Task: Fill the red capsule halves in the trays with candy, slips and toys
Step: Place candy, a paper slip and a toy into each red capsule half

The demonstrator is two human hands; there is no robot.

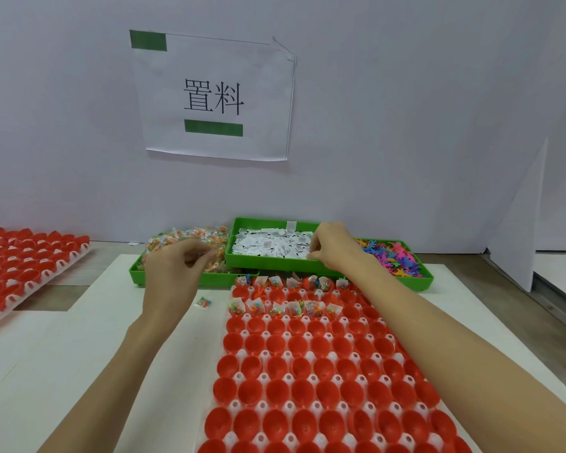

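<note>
White table: capsule tray (311, 371) runs lengthwise away; left hand (174, 273) pinches candy, right hand (334, 250) pinches slips (268, 245)

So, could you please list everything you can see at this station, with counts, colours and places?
candy bin: one, green, far left, heaped with clear candy packets
slip bin: one, green, middle, white slips
toy bin: one, green, right, multicoloured toys
capsule tray: one, white with red halves, centre; only far rows filled
second tray: one, red halves, left
loose packet: one, on the table
sign: one, white, on the wall
left hand: over the candy
right hand: pinching slips
</note>
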